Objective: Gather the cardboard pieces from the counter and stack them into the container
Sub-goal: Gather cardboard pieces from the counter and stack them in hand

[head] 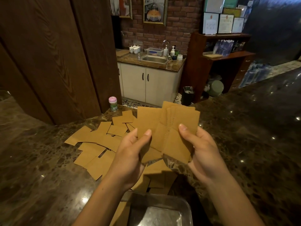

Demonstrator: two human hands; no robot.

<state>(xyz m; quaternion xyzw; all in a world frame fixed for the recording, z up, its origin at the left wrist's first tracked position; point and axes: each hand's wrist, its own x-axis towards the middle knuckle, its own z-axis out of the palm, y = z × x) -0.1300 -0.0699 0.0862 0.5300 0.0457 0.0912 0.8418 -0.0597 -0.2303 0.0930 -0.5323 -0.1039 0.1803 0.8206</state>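
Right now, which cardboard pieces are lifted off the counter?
The fanned bunch, held by the left hand and right hand; the other pieces lie flat on the counter.

Single head-worn wide-angle view. It faces forward and down across the counter (48,168), close above the left hand (130,154) and right hand (205,150) at lower centre; the sink (154,59) lies well beyond, against the back wall (177,25).

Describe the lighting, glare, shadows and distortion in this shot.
Head view: dim, warm light; small bright glints dot the marble counter; the fanned cardboard pieces cast a shadow on the loose cardboard pieces below; the metal container shows a dull sheen; wide-angle distortion bows the wooden panels.
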